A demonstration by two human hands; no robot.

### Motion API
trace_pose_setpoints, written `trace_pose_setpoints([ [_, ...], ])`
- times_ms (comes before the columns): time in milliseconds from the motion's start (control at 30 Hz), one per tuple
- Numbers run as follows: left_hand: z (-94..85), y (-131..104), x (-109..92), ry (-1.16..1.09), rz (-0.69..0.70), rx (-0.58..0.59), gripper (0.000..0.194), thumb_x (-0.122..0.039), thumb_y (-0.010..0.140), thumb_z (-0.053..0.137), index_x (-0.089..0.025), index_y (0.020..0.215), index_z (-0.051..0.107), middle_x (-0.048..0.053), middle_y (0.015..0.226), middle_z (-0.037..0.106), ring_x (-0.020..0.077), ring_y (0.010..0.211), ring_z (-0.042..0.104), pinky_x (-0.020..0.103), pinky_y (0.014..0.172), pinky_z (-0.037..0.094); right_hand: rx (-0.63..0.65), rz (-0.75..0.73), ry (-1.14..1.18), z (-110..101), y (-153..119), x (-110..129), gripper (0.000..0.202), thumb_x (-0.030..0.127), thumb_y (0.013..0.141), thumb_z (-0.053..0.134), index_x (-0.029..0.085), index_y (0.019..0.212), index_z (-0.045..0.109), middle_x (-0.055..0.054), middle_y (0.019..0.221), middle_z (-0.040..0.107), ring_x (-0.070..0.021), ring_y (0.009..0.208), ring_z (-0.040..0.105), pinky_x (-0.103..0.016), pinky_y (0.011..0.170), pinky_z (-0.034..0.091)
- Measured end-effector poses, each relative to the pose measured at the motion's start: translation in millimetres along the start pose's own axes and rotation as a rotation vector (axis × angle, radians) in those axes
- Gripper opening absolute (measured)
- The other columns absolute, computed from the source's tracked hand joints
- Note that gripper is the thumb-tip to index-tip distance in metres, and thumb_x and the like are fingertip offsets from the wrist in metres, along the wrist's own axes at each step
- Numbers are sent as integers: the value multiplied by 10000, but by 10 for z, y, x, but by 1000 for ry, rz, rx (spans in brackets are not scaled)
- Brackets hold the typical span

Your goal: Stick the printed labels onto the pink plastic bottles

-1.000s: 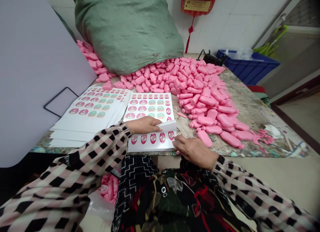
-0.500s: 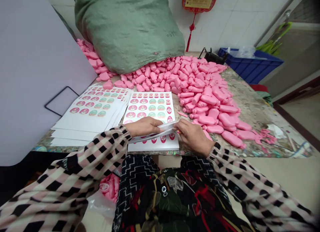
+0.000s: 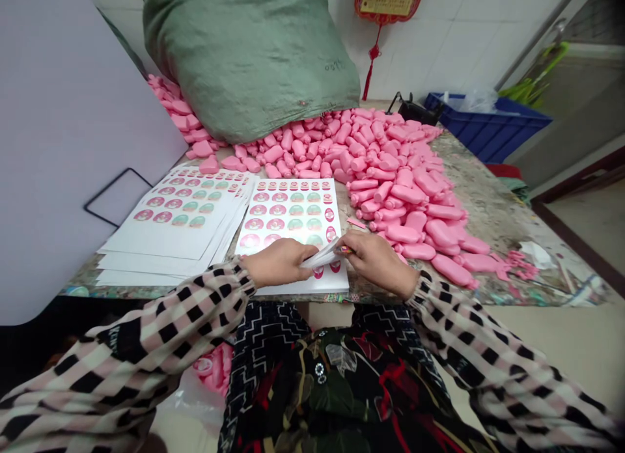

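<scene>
A thin white paper piece (image 3: 319,254) is pinched between my two hands above a stack of sticker sheets (image 3: 288,209). My left hand (image 3: 280,262) is closed on its left end. On the right, my right hand (image 3: 374,261) is closed at its other end, with a small yellow and red item at the fingertips, too small to name. The stack shows rows of pink and green round stickers. Further left lies a second, fanned pile of sticker sheets (image 3: 168,225), untouched.
Many pink bottle-shaped pieces (image 3: 415,192) are heaped behind and right of the sheets. A green sack (image 3: 254,62) leans over them. A blue crate (image 3: 488,131) stands at the back right, and a grey-white panel (image 3: 73,147) at the left.
The paper between my hands has tilted more upright and looks narrower. My left hand has shifted slightly down, and my right hand slightly right.
</scene>
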State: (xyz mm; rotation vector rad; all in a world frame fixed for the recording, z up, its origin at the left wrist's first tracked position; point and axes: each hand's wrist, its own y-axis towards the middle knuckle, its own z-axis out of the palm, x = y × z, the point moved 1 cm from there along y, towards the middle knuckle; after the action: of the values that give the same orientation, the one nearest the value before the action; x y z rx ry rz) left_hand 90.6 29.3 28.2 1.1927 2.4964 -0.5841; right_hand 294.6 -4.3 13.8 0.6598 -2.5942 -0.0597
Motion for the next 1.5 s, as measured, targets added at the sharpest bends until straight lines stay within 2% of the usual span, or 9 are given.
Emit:
trace_pose_setpoints([
  [100,-4,15,-7,-26,-22,-1,155,-225,751,439,-193,838,563,-22,658,581,114,582,506,234,560,325,-42,1,61,-18,-7,-19,131,183,855,468,184,870,598,-29,830,623,-147,771,554,-253,670,394],
  [200,-61,64,24,-94,-47,44,161,-226,751,425,-189,828,562,-36,596,555,99,515,474,225,518,322,-266,49,65,-47,-115,-1,114,234,863,480,183,909,571,-47,875,605,-161,806,551,-261,669,406],
  [267,-113,103,52,-114,-38,43,162,-235,742,442,-182,822,573,-31,617,562,99,538,475,223,532,332,-329,39,17,-44,-237,35,113,256,855,499,184,918,559,-58,916,581,-166,824,547,-260,663,411],
  [433,-204,157,122,-232,-25,87,244,-268,737,468,-174,905,618,-12,714,614,109,632,516,216,580,352,92,-118,-174,94,-491,103,191,228,853,490,201,1033,546,-60,1024,555,-133,754,554,-244,609,406],
  [567,-230,161,168,-328,-69,158,286,-311,727,494,-185,947,627,-11,767,641,114,654,539,214,598,365,217,-193,-352,211,-548,80,172,222,899,409,183,992,549,-68,1004,555,-122,676,535,-254,562,371],
  [767,-242,157,169,-348,-73,180,306,-361,733,516,-194,959,639,-3,829,657,127,712,552,219,648,375,175,-340,-472,190,-508,73,215,166,917,345,159,1012,538,-69,930,568,-132,637,487,-276,548,326],
  [1000,-241,147,121,-277,-54,139,321,-422,743,525,-190,930,644,-24,695,595,127,666,512,217,617,346,-20,-272,-446,48,-290,53,205,143,897,351,146,982,539,-57,895,549,-134,668,465,-273,535,291],
  [1133,-235,156,128,-258,-39,120,346,-424,763,502,-174,955,643,-4,763,616,136,692,522,232,645,352,-57,-224,-407,34,-187,30,190,144,892,364,153,943,547,-50,873,540,-131,678,453,-268,544,285],
  [1500,-135,95,60,-179,-46,112,336,-446,796,483,-199,963,639,-4,742,641,144,702,546,242,649,367,61,-160,-221,-36,-239,87,184,161,863,425,177,967,576,-38,923,576,-117,710,502,-234,563,323],
])
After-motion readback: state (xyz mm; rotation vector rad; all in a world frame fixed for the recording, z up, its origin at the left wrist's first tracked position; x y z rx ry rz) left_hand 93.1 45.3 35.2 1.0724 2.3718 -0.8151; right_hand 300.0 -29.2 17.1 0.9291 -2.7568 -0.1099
